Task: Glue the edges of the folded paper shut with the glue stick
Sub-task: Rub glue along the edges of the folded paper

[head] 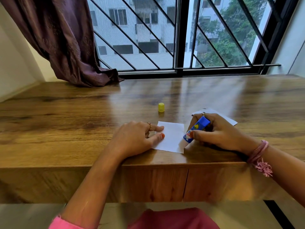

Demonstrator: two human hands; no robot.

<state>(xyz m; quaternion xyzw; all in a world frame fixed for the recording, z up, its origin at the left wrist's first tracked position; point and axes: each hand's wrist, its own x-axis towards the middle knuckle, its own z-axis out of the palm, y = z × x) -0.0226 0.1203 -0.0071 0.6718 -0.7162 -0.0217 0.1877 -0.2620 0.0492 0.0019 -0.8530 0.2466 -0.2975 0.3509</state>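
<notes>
Gripping the glue stick [195, 130], the right hand [214, 131] dabs the light, floppy paper [171, 138]; the left hand [137, 138] pins it with 2 straight fingertips.

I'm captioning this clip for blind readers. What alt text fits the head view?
A person's right hand holds an uncapped blue glue stick, its tip at the right edge of a folded white paper, while the left hand pins the paper's left side to a wooden table. A yellow cap stands behind the paper, below a barred window.
</notes>
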